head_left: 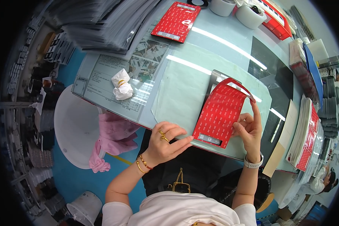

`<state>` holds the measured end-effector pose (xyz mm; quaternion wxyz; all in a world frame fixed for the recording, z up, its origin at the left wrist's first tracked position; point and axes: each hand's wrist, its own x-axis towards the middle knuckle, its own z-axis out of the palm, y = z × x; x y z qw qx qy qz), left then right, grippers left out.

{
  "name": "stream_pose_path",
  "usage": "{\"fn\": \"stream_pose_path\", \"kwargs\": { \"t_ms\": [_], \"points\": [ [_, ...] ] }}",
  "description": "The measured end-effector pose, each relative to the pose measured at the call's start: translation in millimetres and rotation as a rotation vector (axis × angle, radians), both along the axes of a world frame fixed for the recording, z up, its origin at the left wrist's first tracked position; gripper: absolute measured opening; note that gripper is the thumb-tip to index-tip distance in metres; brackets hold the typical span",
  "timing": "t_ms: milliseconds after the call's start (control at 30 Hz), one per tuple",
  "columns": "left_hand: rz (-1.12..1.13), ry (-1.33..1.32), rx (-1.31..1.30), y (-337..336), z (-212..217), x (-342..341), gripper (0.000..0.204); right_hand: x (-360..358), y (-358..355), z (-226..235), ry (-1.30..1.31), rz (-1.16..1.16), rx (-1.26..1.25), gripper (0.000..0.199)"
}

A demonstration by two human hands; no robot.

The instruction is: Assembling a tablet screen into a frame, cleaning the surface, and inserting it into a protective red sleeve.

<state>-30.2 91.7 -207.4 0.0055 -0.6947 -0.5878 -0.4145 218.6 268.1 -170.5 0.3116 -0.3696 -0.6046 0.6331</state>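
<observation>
In front of me lies a flat panel with a red, white-printed backing film on it. The film's far end is lifted and curls over to the right, baring a grey strip of the panel. My right hand is at its right side: the index finger reaches up to the curled end, and the thumb and other fingers close at the film's edge. My left hand rests by the near left corner, fingers stretched, index fingertip touching that corner. Both lie over a pale green mat.
Another red-covered panel lies at the far side. A crumpled white wad sits at left, near stacked grey sleeves. White tape rolls and a red bin stand at the back. More stacked panels are at right.
</observation>
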Motion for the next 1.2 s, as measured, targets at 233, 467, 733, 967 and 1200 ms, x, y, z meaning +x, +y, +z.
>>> {"fn": "stream_pose_path", "kwargs": {
  "t_ms": [233,467,733,967,1200],
  "points": [
    [-0.019,0.036,0.004,1.1,0.1,-2.1,0.033,-0.2,0.2,-4.1,0.023,-0.04,0.016,0.086],
    [-0.025,0.065,0.007,1.8,3.1,-0.8,0.034,0.3,0.9,0.9,0.025,-0.026,-0.001,0.085],
    [-0.025,0.087,0.006,1.4,4.8,-0.6,0.035,-0.4,1.6,2.4,0.012,-0.004,-0.001,0.087],
    [-0.034,0.088,-0.001,2.9,5.4,-0.9,0.035,-0.1,2.8,1.3,0.013,0.003,0.004,0.086],
    [-0.038,0.097,-0.007,2.7,5.9,-0.3,0.035,0.3,1.6,3.4,0.003,0.007,0.009,0.086]
  ]
}}
